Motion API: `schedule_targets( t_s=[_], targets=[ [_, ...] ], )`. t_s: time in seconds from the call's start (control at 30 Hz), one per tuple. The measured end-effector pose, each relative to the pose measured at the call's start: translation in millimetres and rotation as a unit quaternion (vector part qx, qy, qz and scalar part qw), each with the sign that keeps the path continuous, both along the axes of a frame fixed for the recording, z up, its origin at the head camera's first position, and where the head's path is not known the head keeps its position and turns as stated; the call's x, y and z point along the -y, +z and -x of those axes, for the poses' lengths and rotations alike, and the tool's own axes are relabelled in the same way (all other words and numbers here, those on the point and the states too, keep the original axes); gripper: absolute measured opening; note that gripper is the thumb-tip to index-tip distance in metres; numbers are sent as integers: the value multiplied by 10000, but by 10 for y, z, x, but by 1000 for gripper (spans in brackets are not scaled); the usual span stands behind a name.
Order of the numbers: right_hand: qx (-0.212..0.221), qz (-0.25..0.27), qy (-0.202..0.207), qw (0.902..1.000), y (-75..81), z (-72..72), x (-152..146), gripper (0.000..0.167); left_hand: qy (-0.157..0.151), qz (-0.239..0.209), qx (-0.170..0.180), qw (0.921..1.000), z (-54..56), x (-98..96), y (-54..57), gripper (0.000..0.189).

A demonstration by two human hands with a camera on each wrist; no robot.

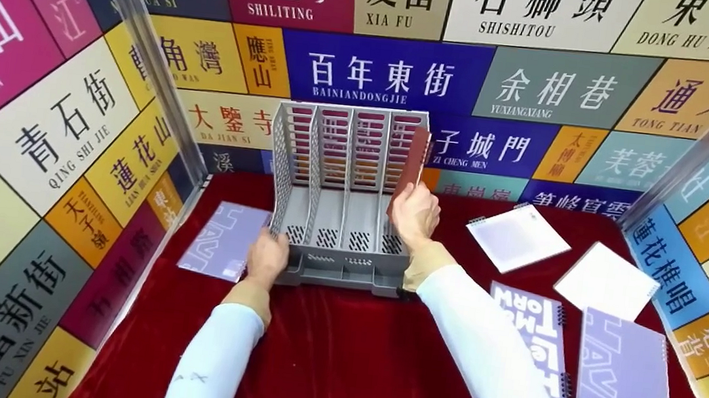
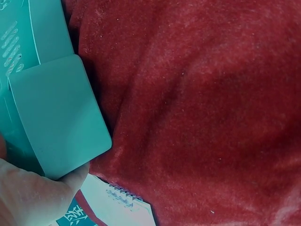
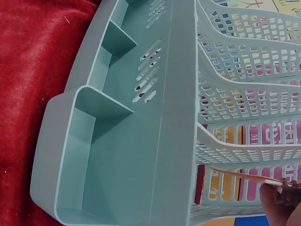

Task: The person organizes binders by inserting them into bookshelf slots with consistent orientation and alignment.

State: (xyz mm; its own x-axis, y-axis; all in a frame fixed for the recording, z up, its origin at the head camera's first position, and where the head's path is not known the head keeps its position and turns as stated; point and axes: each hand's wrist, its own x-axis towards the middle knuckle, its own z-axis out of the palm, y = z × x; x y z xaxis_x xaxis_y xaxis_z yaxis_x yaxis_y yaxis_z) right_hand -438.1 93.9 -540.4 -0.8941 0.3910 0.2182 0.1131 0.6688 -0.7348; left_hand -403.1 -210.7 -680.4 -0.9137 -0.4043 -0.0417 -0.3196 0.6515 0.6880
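Note:
A grey file rack (image 1: 357, 268) with upright perforated dividers stands at the back of the red cloth. My left hand (image 1: 268, 256) grips its front left corner; in the left wrist view, thumb and fingers (image 2: 70, 181) hold that corner. My right hand (image 1: 417, 212) holds a reddish-brown notebook (image 1: 412, 165) upright at the rightmost compartment. From the right wrist view, the notebook (image 3: 244, 175) appears edge-on between the last divider and the rack's side wall. Whether its lower edge touches the rack's floor is hidden.
A lilac notebook (image 1: 221, 241) lies left of the rack. To the right lie two pale spiral notebooks (image 1: 518, 238), a lilac one with white lettering (image 1: 530, 310) and another lilac one (image 1: 629, 379). Printed panels (image 1: 384, 70) enclose the table at the back and sides.

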Motion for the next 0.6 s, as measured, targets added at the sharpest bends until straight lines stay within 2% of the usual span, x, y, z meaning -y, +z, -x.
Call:
schedule_targets(
  t_s=[0.17,0.23,0.27,0.3,0.47,0.5,0.6],
  targets=[
    [172,-51,66,9998,-35,17,-9,40,-60,156,5,9999,129,75,-258,56],
    [212,-43,96,9997,-43,28,-15,41,-74,172,2,9998,146,90,-283,56],
    [227,-38,115,9997,-46,34,-19,41,-60,225,-58,9997,141,91,-277,56],
    [234,-36,126,9996,-48,40,-21,40,-82,196,-36,9998,101,72,-201,56],
    [282,-54,132,9995,-61,79,-33,39,-68,-214,124,9997,-161,-57,274,54],
    [315,-52,126,9994,-63,88,-34,39,-67,-167,96,9998,-170,-62,277,53],
    [433,8,104,9990,-59,110,-37,39,-35,73,-112,9999,-57,-10,52,52]
  ],
)
